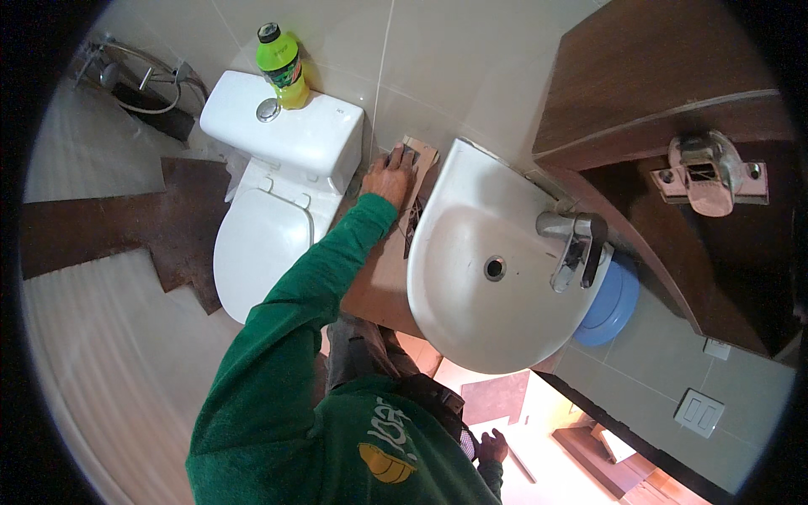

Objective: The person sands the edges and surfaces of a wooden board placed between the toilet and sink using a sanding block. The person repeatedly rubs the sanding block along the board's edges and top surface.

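A brown cabinet [652,71] looms closest, while the left hand [390,177] covers part of a brown strip [426,162] between toilet [263,231] and sink [459,324], its grip unclear, apparently pressing there, which next calls for steady fingers.

Toilet [263,236] left of centre, tank [324,130] at its far end by the wall [471,63]. Bottle [284,71] standing on tank lid, just right of flush button [268,109]. Shower hose [160,109] far left, beyond tank. Sink [454,252] right of toilet; drain [495,268] in basin, tap [574,240] on its right side. Flat strip [425,160] between tank and sink, left hand [390,174] on it. Basin tub [613,307] right of sink, partly hidden behind it. Cabinet [648,84] upper right, hinge [711,177] in it. Switch plate [699,412] lower right on wall. Right hand [492,446] near bottom edge, nearer the body than sink.
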A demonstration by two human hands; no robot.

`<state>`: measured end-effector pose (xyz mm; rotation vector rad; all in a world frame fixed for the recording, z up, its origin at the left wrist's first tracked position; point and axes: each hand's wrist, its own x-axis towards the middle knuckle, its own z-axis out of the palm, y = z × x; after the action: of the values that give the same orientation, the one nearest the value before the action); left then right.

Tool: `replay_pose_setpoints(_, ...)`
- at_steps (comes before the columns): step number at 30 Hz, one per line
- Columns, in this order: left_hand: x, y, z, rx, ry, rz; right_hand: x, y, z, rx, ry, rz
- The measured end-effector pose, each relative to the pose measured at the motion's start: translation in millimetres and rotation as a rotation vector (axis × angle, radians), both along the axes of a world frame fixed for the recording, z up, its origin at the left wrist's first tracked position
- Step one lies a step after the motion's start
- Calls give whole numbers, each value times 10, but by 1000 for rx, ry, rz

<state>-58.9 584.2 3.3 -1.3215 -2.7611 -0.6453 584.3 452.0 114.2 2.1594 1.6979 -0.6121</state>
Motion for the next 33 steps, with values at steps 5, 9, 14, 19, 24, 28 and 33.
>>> replay_pose_setpoints(5,-47,126,178,-31,-34,7,-11,-60,-53,-31,7,46)
replay_pose_setpoints(9,-55,120,259,-53,-31,-6,-102,50,13,-55,-55,53)
replay_pose_setpoints(14,-18,61,274,-89,-34,-40,69,136,-73,4,-86,92)
replay_pose_setpoints(19,-95,171,318,-92,-105,11,-56,199,-50,-16,-70,61)
replay_pose_setpoints(24,-4,70,226,-75,-60,24,-97,132,82,24,-30,23)
replay_pose_setpoints(28,-47,236,279,-56,-52,44,163,101,-53,37,-72,136)
replay_pose_setpoints(33,-21,117,295,26,-87,30,8,205,119,-13,-83,22)
